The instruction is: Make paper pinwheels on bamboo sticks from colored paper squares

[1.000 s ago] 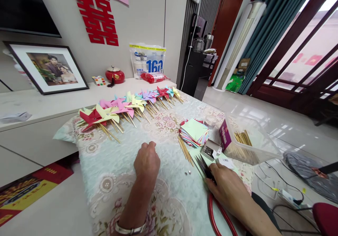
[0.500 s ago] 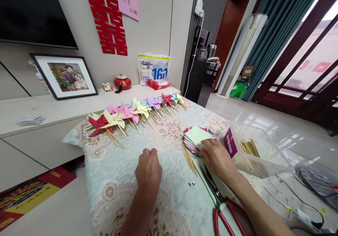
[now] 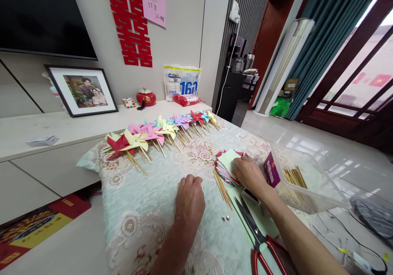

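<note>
Nearest to me, the red-handled scissors (image 3: 256,238) lie on the flowered tablecloth (image 3: 138,209), just beside my right forearm, blades pointing away from me. A little further, two small metal pins (image 3: 225,218) rest on the cloth between my two arms.

My left hand (image 3: 189,199) lies on the cloth with the fingers curled under, knuckles up. A thin wooden stick shows at its left edge, but I cannot tell if the fingers really grip it.

My right hand (image 3: 249,174) rests, palm down, on the near edge of the stack of coloured paper squares (image 3: 226,164); the fingers are spread flat on the top pale green sheet and pinch nothing that I can see. Just to the left of the stack lies a small bundle of bamboo sticks (image 3: 221,187). To the right of the hand stands a clear plastic box (image 3: 302,180), tilted, with more sticks inside.

Further away, a row of finished paper pinwheels (image 3: 159,131) runs across the far side of the table. Behind it, on the low cabinet, stand a framed photo (image 3: 81,90) and a red jar (image 3: 146,96).
</note>
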The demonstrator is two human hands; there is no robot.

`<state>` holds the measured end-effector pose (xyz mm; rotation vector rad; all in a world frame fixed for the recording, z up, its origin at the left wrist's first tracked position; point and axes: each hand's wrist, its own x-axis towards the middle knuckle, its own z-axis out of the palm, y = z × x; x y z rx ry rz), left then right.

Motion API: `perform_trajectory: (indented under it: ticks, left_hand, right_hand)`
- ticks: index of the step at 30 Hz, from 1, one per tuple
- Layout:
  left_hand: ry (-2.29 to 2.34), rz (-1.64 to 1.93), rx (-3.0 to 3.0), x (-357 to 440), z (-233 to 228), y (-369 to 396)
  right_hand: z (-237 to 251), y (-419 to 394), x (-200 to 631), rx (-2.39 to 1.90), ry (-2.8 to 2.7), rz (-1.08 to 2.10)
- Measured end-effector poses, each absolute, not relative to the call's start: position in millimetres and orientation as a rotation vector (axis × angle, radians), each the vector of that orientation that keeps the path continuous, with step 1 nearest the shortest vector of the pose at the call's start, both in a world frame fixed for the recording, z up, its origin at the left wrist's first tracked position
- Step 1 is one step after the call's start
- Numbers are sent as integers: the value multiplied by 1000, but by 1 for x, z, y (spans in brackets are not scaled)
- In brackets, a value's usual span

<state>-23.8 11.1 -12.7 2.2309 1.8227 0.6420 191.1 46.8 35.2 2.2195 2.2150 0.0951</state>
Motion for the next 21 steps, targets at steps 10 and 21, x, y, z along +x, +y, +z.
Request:
perform_trajectory:
  ticks: [10,21]
  left_hand:
    - [1830,517,2229,-23,-11,10]
    - [1831,441,2193,-25,-9,11]
  right_hand:
    - [26,54,199,2253,2221,86]
    - [52,44,199,2360,2312,268]
